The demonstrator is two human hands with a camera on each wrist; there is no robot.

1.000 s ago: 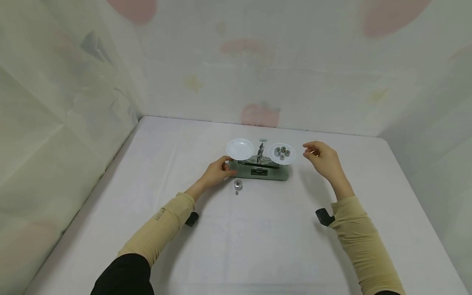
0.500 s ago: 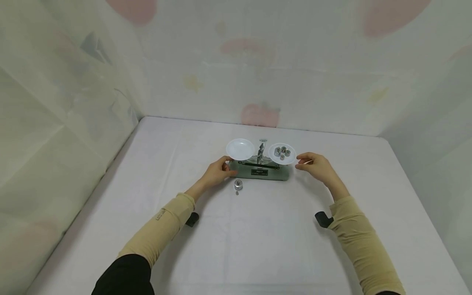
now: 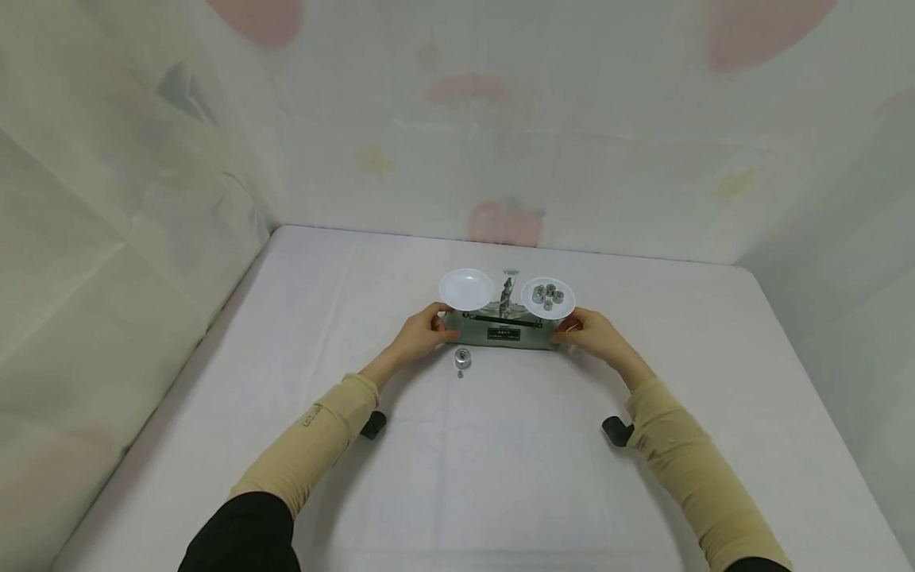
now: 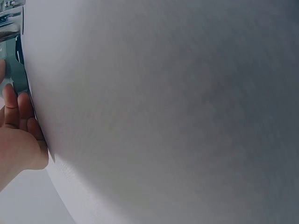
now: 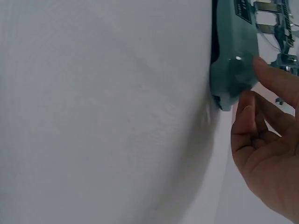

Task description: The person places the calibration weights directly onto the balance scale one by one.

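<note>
Head view shows my left hand (image 3: pixel 422 334) against the left end of the balance scale (image 3: pixel 503 332), its fingers curled against the green base just below the empty left pan (image 3: pixel 466 288), where it was a second ago. What has changed is my right hand (image 3: pixel 589 332): a second ago it hovered in the air to the right of the right pan (image 3: pixel 547 298), apart from the scale, and now it has come down and in so that it meets the right end of the base. The right wrist view bears this out: my fingertips (image 5: pixel 261 70) lie on the rounded green corner of the base, the fingers only gently bent and not wrapped around it, so I would call this a light touch and not yet a firm grip. In the left wrist view my fingers (image 4: pixel 18 112) rest beside the dark edge of the base; how tightly they grip I cannot tell. The scale stands near the middle of the white surface (image 3: pixel 500 477), with several small metal weights (image 3: pixel 547 295) in the right pan, and one larger weight (image 3: pixel 462 358) stands on the surface just in front of the base, near my left hand. With a hand at each end, I judge the scale is now bracketed, ready to be steadied or shifted as one piece.
</note>
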